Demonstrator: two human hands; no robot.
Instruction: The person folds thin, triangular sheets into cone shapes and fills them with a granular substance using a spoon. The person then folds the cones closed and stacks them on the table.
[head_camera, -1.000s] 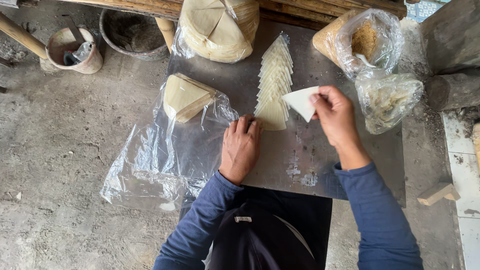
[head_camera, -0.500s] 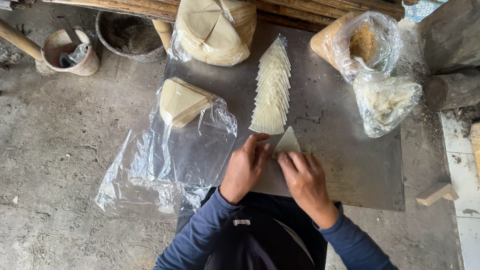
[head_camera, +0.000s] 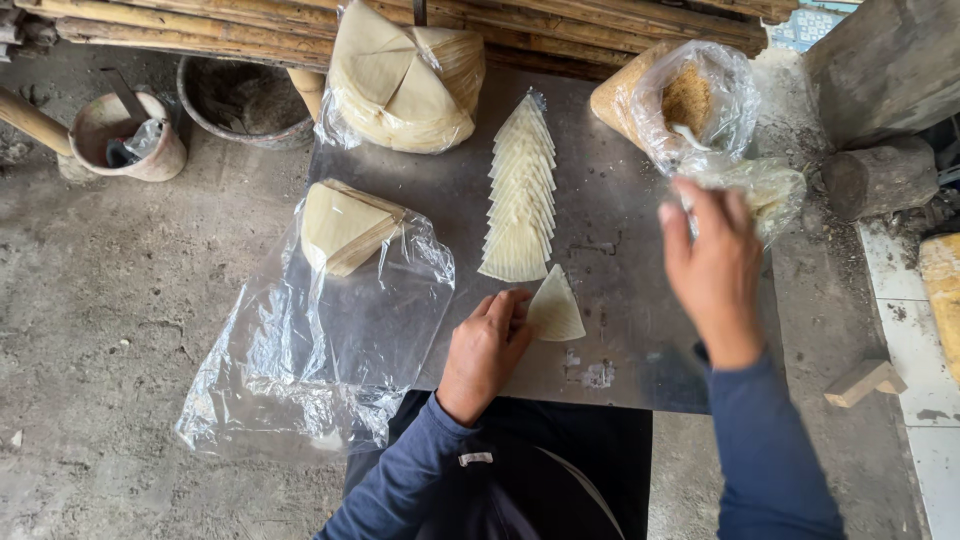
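Observation:
A pale triangular wrapper lies flat on the grey metal sheet. My left hand rests on the sheet with its fingertips on the wrapper's left edge. My right hand is raised and blurred, fingers apart, holding nothing, close to a clear bag of pale filling. Just beyond the single wrapper, a fanned row of wrappers runs away from me.
A clear bag with a small stack of wrappers hangs over the sheet's left edge. A big bagged stack and a bag of brown crumbs sit at the back. Bowls stand on the ground at left; bamboo poles cross the top.
My right hand laid one wrapper on the sheet near me, then lifted away to the right toward the bags. My left hand stayed low beside the wrapper.

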